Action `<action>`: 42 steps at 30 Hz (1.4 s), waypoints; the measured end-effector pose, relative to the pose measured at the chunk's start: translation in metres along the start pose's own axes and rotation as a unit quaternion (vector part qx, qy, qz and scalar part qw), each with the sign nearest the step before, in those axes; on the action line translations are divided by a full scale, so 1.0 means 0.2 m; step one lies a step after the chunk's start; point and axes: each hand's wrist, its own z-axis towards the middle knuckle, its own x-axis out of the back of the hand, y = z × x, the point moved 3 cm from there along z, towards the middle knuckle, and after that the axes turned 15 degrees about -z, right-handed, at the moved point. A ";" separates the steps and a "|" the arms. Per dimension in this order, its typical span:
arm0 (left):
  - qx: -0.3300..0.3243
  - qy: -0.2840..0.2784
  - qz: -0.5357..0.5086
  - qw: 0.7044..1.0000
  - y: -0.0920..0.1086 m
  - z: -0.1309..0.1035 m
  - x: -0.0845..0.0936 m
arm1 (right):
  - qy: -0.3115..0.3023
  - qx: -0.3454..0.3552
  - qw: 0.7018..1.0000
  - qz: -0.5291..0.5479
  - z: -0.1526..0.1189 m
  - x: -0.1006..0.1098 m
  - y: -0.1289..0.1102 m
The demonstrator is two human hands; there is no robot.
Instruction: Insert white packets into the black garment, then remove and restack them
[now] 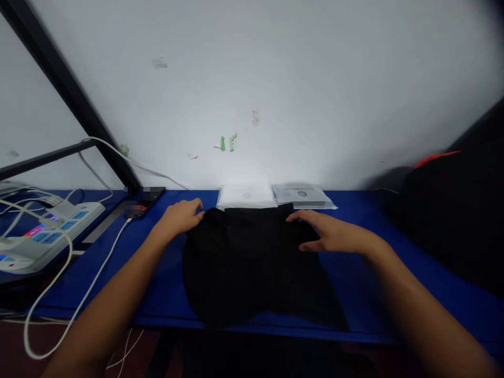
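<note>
Cloth on worktop, reaching front edge, looks soft, light; hold far corners; right hand spread, left hand grip unclear.

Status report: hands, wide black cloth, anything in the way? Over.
Left hand at far-left corner, grip unclear; right hand open, near far-right. Wide black cloth spread on blue tabletop. Two flat whitish packets at far edge.

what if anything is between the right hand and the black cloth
Nothing visible: the right hand is at the right side of the cloth, fingers over its far part. The packets lie beyond its far edge, not between.
</note>
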 end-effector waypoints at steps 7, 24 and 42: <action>-0.243 0.017 -0.082 0.966 0.17 -0.09 0.04 | 0.015 0.028 0.999 -0.014 0.03 -0.02 0.06; -0.127 0.093 -0.128 0.979 0.19 0.01 -0.19 | 0.135 -0.205 0.969 -0.022 0.15 -0.14 0.14; -0.190 -0.049 0.040 0.980 0.30 -0.14 -0.16 | 0.015 0.023 0.996 -0.086 0.11 -0.10 -0.14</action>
